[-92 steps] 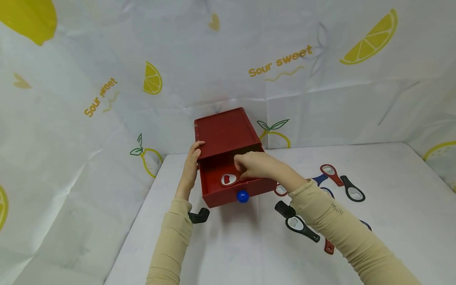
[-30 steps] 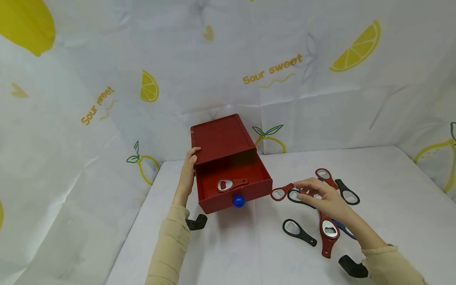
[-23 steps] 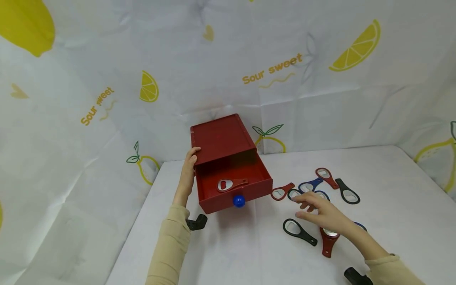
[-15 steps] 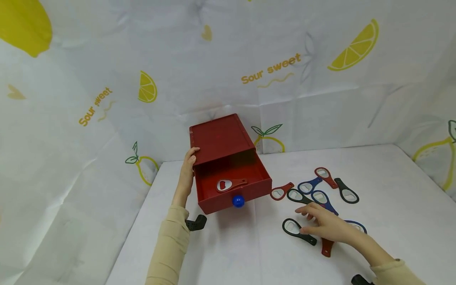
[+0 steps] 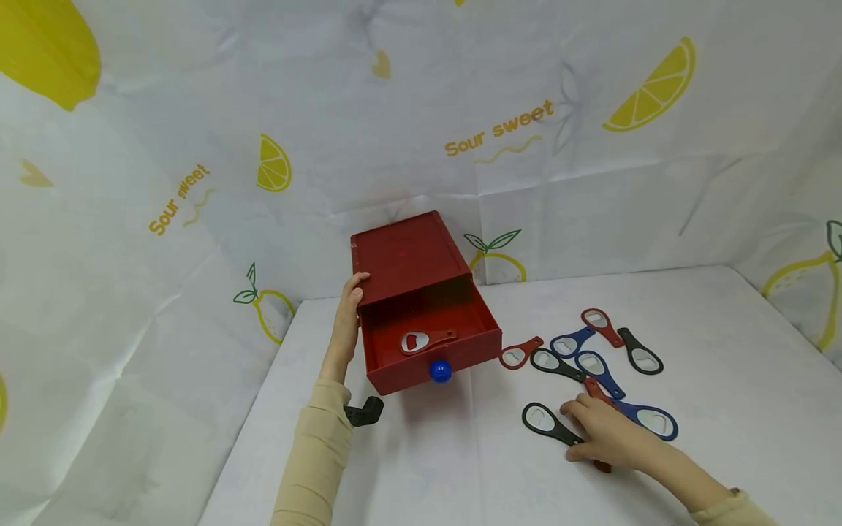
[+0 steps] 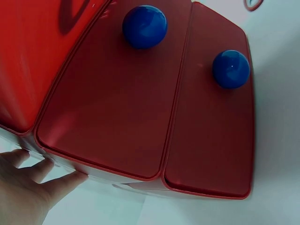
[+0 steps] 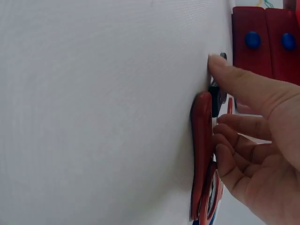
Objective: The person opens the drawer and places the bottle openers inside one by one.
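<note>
My left hand [image 5: 345,321] rests against the left side of a red drawer cabinet [image 5: 411,256], fingers fairly straight along its wall in the left wrist view. The cabinet's top drawer [image 5: 401,377] is pulled out and has a blue knob. A red bottle opener [image 5: 439,337] lies inside. On the table, my right hand [image 5: 612,435] is low over overlapping red bottle openers [image 7: 201,140], partly covering them. Its thumb is beside the handle of a black bottle opener [image 5: 562,434]. In the right wrist view the thumb and loosely bent fingers are apart, with nothing pinched between them.
Farther back lie more bottle openers: a red one [image 5: 514,357], a black one [image 5: 552,363], blue ones [image 5: 597,367] and others at the right. Below the pulled-out drawer are two closed drawers [image 6: 103,103] with blue knobs. A lemon-print sheet [image 5: 368,139] hangs behind.
My right hand has left the open drawer, where the red bottle opener lies, passed over the openers on the table, and come down toward the near red ones. The left hand stays at the cabinet.
</note>
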Demonstrator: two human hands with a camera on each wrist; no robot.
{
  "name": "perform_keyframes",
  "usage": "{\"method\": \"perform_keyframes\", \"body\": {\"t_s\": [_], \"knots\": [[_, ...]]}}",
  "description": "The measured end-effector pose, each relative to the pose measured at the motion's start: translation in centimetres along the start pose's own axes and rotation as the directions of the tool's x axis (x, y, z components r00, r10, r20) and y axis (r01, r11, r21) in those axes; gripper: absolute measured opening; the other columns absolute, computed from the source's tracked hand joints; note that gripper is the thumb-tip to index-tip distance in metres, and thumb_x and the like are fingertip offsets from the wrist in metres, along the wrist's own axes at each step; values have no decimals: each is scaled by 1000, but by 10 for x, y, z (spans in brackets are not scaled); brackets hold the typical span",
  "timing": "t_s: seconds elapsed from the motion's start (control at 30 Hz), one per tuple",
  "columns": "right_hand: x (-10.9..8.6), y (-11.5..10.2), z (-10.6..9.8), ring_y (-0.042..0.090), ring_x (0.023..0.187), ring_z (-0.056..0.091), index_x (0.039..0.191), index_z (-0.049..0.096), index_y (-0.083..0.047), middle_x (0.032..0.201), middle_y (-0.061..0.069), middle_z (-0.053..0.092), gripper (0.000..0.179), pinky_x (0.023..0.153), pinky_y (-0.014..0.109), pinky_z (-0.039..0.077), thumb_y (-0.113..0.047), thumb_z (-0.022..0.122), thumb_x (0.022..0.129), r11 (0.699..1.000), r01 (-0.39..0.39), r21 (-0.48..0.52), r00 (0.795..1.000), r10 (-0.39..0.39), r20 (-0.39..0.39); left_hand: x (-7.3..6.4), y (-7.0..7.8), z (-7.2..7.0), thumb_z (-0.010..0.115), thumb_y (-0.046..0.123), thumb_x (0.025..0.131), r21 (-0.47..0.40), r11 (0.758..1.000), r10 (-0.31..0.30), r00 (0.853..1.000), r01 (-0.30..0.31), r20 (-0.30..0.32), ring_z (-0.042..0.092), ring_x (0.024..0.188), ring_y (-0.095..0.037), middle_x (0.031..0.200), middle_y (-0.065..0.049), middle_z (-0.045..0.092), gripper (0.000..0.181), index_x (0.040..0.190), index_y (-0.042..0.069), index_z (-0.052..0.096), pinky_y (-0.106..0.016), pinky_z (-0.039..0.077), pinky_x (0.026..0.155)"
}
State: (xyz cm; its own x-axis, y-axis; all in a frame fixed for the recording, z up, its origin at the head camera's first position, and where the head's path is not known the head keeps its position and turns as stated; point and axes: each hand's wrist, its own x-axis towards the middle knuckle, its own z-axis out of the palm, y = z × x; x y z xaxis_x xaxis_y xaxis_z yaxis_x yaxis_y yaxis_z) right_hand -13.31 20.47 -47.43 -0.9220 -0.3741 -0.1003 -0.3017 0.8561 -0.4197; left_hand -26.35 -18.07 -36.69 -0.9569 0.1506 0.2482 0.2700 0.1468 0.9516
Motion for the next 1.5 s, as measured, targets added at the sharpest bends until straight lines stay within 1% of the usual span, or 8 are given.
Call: {"method": "perform_keyframes", "body": {"t_s": [0.13, 0.27, 0.57, 0.8, 1.03, 1.23, 1.37, 1.5], "knots": [[2, -1, 1, 4, 68, 40, 95, 67, -10, 80, -6, 52, 32, 60, 20, 38, -27, 78, 70, 1000, -19, 6, 999, 20, -42, 0, -1, 0, 26, 27, 96, -2, 1000, -1, 1000, 1, -3, 38, 117, -23, 143, -12, 31, 45, 138, 13, 32, -35, 35, 89], [5, -2, -1, 4, 66, 44, 88, 68, -13, 76, -7, 53, 18, 60, 22, 42, -19, 75, 73, 999, -41, 11, 997, 41, -71, 0, 0, 0, 27, 28, 95, -7, 1000, 8, 1000, -8, -3, 37, 118, -24, 143, -12, 30, 46, 138, 12, 32, -36, 34, 89], [9, 0, -4, 7, 70, 50, 90, 69, -11, 80, -4, 59, 20, 63, 26, 47, -17, 74, 72, 996, -62, 61, 994, 67, -84, 0, 0, 0, 28, 30, 95, -5, 1000, -2, 1000, 2, 2, 37, 119, -25, 143, -13, 29, 46, 138, 13, 32, -36, 34, 89], [9, 0, -8, 4, 71, 47, 89, 72, -8, 82, -4, 58, 19, 61, 20, 45, -15, 75, 71, 999, 48, 17, 979, -44, -201, -1, 1, -1, 28, 30, 95, -5, 1000, -15, 1000, 15, 1, 36, 120, -26, 144, -13, 29, 47, 138, 14, 32, -37, 34, 89], [7, 0, -17, -1, 66, 41, 91, 72, -8, 81, -7, 56, 20, 57, 17, 40, -17, 74, 73, 994, 102, 38, 976, -92, -198, 0, 2, 0, 27, 29, 96, -17, 1000, -14, 1000, 14, 4, 36, 121, -26, 145, -13, 28, 45, 138, 14, 32, -39, 34, 92], [5, 0, -29, -2, 66, 40, 94, 72, -8, 82, -6, 55, 21, 55, 17, 40, -18, 74, 75, 990, 123, 62, 963, -104, -247, 1, 2, 0, 28, 29, 96, -26, 1000, -6, 1000, 6, 12, 35, 122, -27, 145, -12, 27, 45, 138, 13, 32, -42, 33, 94], [4, 1, -40, -3, 66, 39, 96, 72, -8, 82, -6, 53, 22, 53, 18, 38, -15, 73, 76, 985, 127, 112, 945, -86, -316, 1, 2, -1, 28, 30, 96, -22, 1000, -2, 1000, 2, 15, 35, 122, -26, 145, -12, 27, 46, 138, 14, 32, -41, 34, 93], [4, 5, -51, -2, 66, 40, 96, 72, -9, 80, -7, 52, 22, 51, 18, 37, -12, 74, 74, 980, 182, 84, 891, -128, -436, 0, 1, -1, 28, 30, 96, -11, 1000, -3, 1000, 3, 17, 36, 121, -26, 145, -11, 28, 45, 138, 15, 32, -40, 34, 93]]}}
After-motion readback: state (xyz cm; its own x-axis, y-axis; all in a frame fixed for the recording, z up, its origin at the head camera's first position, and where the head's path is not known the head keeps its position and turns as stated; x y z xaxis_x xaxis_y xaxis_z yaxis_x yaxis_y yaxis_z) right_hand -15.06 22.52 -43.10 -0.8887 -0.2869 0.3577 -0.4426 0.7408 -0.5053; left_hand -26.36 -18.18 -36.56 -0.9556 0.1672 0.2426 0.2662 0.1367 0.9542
